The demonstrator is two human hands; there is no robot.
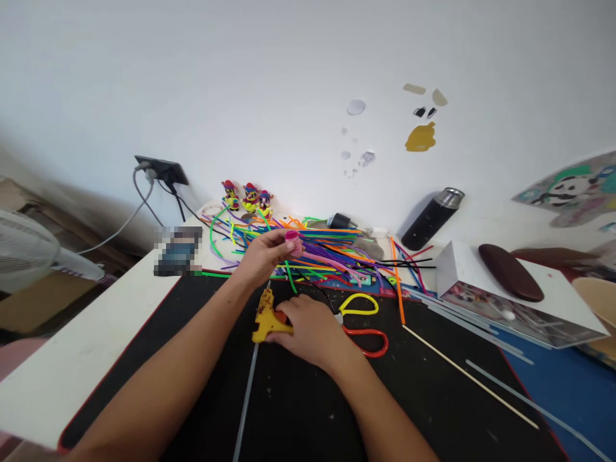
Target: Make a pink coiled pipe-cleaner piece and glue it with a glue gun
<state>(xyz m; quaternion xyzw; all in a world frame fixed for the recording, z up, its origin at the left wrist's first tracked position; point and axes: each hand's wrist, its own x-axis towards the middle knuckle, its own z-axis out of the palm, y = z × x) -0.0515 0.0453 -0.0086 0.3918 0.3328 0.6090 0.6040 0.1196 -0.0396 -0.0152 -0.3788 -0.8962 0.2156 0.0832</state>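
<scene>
- With left hand (pixel 264 256), pinched a pink pipe-cleaner piece (pixel 293 242) before the multicoloured pipe cleaners (pixel 329 238).
- With right hand (pixel 308 326), clamped the yellow glue gun (pixel 263 322) by its handle over the black mat (pixel 293 410).
- Judged the piece light, soft, crushable, best pinched by its edge; the gun rigid.

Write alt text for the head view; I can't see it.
A person's left hand pinches a pink pipe-cleaner piece; the right hand grips a yellow hot-glue gun, a glue stick extending from its rear. Scissors lie on the black mat, multicoloured pipe cleaners heaped beyond.
</scene>
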